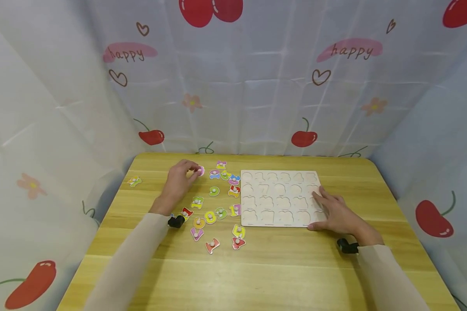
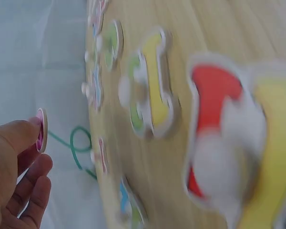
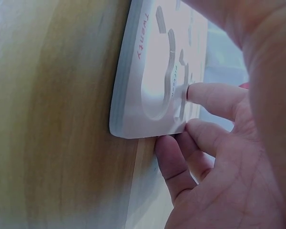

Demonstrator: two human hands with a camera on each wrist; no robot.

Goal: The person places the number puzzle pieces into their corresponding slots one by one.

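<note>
In the head view, the left hand (image 1: 180, 179) was near the far edge of the bench (image 1: 257, 276), left of the frame's centre, its thumb and fingertips pinched together on a pink piece (image 1: 201, 171). In the left wrist view this piece showed at the frame's left, in front of the pale curtain (image 2: 33, 57): a thin plate turned nearly edge-on, with a magenta face and a pale rim. Its numeral could not be made out, being mostly covered by the fingers.

Right of centre lay the board (image 1: 272, 198), flat, rectangular and pale, with rounded corners and four rows of shallow, number-shaped recesses. Small printed words ran beneath the recesses; the right wrist view showed "Twenty" in red near the layered edge. The right hand (image 1: 340, 216) had its fingers spread apart and touching the board at its right end, the thumb at the lower right corner.

Left of the board, number pieces (image 1: 210, 221) in yellow, red, green, purple and blue were scattered, with small round knobs.
</note>
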